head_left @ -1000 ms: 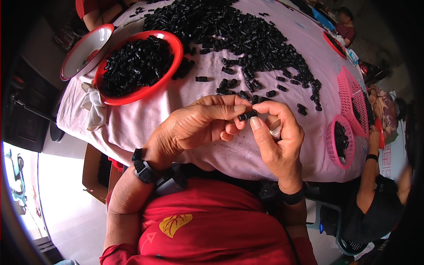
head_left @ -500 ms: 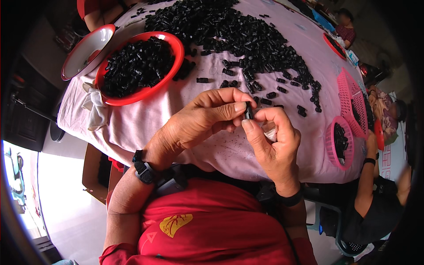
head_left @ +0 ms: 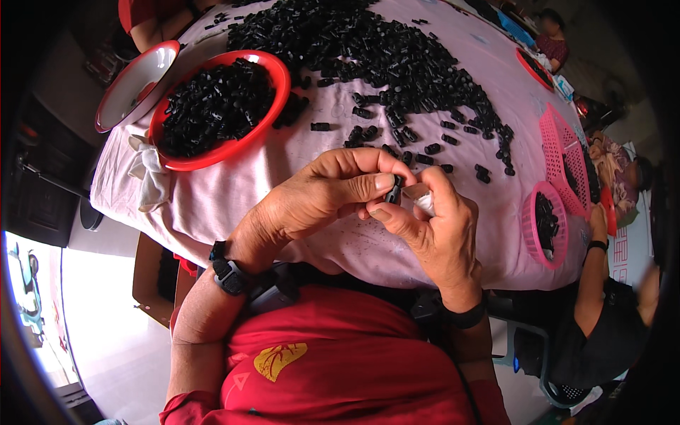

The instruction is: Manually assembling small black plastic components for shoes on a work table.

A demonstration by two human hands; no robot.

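Above the near part of the table, my left hand (head_left: 315,195) pinches a small black cylindrical plastic part (head_left: 394,191) between thumb and fingertips. My right hand (head_left: 443,237) is closed around a thin, flat, blade-like piece (head_left: 416,190) with a white wrapping (head_left: 425,203). The blade-like piece points at the black part; whether they touch I cannot tell. My right fingertips are close beside the part, partly hidden by the thumb. Beyond my hands lies a large heap of similar black parts (head_left: 397,67), with several loose ones scattered at its near edge.
A red-rimmed basin (head_left: 282,106) full of black parts stands at left, beside a white basin with red rim (head_left: 110,117). A white cloth (head_left: 150,180) lies near them. At right are a pink basket (head_left: 563,244) and a pink perforated tray (head_left: 559,142). Other people sit around the pink-covered table (head_left: 340,248).
My right thumb has drawn back from the black part and the right hand has turned, so the blade-like piece now shows. My left hand still holds the part, tilted differently.
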